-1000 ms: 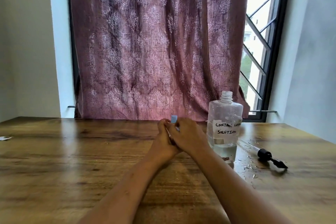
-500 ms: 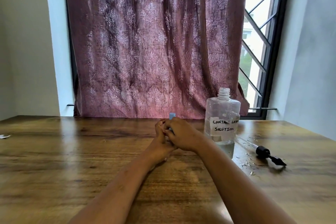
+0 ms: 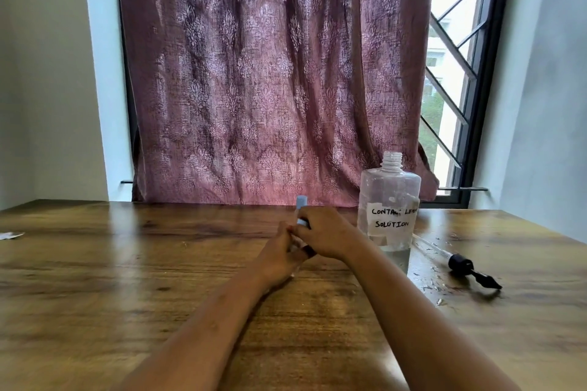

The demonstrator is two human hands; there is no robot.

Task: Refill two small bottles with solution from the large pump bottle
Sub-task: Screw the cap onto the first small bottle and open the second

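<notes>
Currently | small blue-capped bottle (image 3: 301, 202) at centre of surface (image 3: 127, 279), held by left hand (image 3: 279, 259) low, right hand (image 3: 324, 233) curled at its neck | risk: grip slips, it tips | uncapped large bottle (image 3: 389, 216) beside right wrist, nudge may spill | pump (image 3: 467, 267) on wet patch

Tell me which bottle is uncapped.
The large labelled bottle: its threaded neck is bare, while the held small bottle wears a blue cap.

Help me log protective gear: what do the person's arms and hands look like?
The left hand and right hand are ungloved; both forearms are bare, no sleeves in view. No watch or bracelet at either wrist. Rings: cannot tell.
</notes>
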